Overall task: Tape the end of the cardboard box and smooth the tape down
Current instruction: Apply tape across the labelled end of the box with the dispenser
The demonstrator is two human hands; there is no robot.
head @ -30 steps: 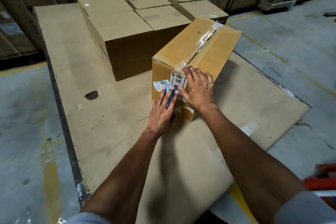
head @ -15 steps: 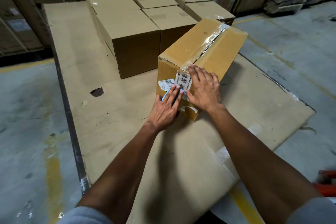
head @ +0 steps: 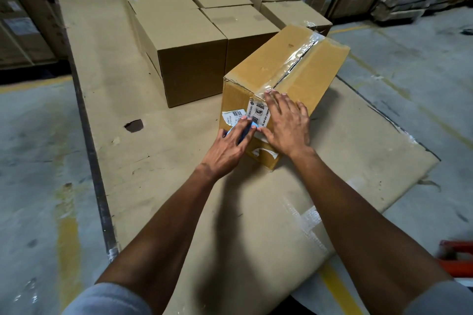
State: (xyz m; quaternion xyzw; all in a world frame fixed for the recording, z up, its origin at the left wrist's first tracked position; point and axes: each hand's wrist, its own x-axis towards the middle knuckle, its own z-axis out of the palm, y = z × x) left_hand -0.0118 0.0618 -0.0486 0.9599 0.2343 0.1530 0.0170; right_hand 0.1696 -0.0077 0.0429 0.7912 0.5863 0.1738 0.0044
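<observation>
Left of centre in the frame, the left hand [head: 227,146] is closed around a small blue tool [head: 243,130], seemingly a tape cutter, held against the near end of the cardboard box [head: 268,77]. Just to its right, the right hand [head: 286,123] lies open and flat on that end, fingertips at the top edge. The tape [head: 294,59] runs along the box's length, away toward the upper right, so smoothing downward probably falls to the right hand.
</observation>
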